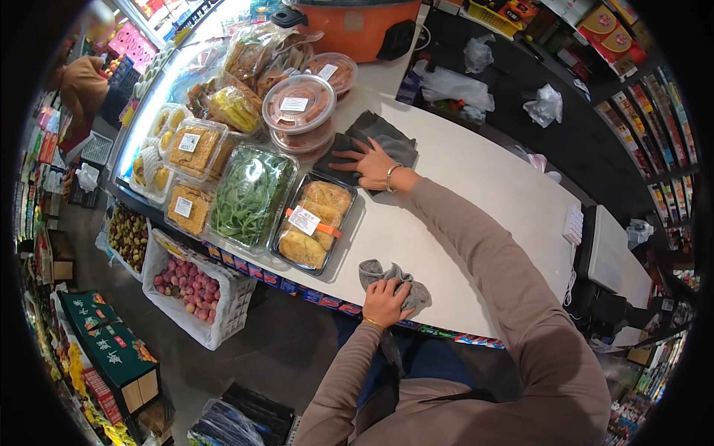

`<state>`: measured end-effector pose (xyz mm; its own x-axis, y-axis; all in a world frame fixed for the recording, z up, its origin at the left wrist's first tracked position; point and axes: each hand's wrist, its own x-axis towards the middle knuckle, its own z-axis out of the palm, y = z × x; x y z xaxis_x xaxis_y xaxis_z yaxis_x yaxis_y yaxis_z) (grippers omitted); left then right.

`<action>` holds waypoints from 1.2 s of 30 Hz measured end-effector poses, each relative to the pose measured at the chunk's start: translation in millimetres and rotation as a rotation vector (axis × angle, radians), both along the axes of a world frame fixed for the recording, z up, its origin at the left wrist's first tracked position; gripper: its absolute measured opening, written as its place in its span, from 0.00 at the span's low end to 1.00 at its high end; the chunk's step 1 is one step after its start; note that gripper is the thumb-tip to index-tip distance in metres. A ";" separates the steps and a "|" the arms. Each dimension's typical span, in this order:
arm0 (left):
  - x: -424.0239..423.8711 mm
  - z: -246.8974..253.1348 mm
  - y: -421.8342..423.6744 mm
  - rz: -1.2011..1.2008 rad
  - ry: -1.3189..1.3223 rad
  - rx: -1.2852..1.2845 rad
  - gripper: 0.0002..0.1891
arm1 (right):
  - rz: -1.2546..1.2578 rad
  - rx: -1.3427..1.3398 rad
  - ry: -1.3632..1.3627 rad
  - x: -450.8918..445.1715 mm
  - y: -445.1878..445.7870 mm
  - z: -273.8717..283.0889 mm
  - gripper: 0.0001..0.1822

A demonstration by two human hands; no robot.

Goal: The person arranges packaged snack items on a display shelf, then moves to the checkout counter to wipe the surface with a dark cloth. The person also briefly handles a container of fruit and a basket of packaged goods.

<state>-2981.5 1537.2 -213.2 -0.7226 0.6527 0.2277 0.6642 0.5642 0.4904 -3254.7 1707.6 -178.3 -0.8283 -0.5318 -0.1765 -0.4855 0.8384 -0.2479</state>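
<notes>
My left hand grips a crumpled grey cloth at the near edge of the white counter. Farther off, my right hand lies with fingers spread on folded black plastic sheets or bags; whether the fingertips pinch them cannot be told. Just left of these bags stand stacked round clear tubs with reddish food. A labelled tray of golden pastries sits between both hands and a clear box of leafy greens.
Packed brown food boxes and bagged goods crowd the counter's left end. An orange cooker-like pot stands at the back. Below is a crate of reddish fruit. A white keypad-like device lies at right. Another person is far left.
</notes>
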 end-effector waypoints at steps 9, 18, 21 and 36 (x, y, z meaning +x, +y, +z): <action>-1.8 2.7 -1.1 -0.009 -0.026 -0.021 0.35 | -0.033 -0.042 0.068 -3.4 -4.3 -9.3 0.39; -0.3 0.4 -0.2 -0.009 -0.012 -0.002 0.35 | -0.522 -0.074 0.168 -33.3 69.2 -24.1 0.34; -0.3 -0.1 -0.2 -0.017 -0.012 -0.001 0.34 | -0.607 -0.046 0.203 -29.7 69.3 -23.0 0.33; -4.6 20.6 0.7 0.068 -0.104 0.086 0.24 | -0.479 -0.059 0.255 189.4 8.4 -7.2 0.38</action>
<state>-2986.1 1537.9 -192.6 -0.7872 0.5825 0.2023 0.5689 0.5596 0.6027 -3065.4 1716.0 -185.5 -0.9929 -0.0876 0.0807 -0.1038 0.9686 -0.2258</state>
